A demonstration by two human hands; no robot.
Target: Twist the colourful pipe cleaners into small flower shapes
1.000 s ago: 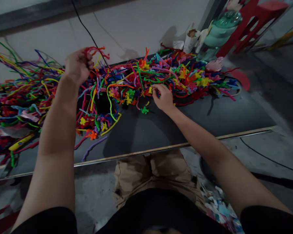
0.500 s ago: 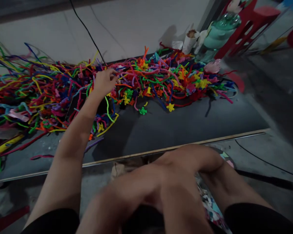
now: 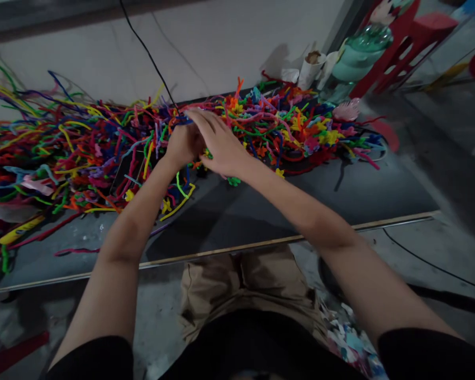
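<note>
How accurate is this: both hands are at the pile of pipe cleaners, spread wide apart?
Not wide apart: the head view shows the right hand close by the left hand, partly covering it, both at the pile of pipe cleaners.

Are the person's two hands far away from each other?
No, the right hand overlaps the left hand in this view, by the colourful fuzzy sticks.
</note>
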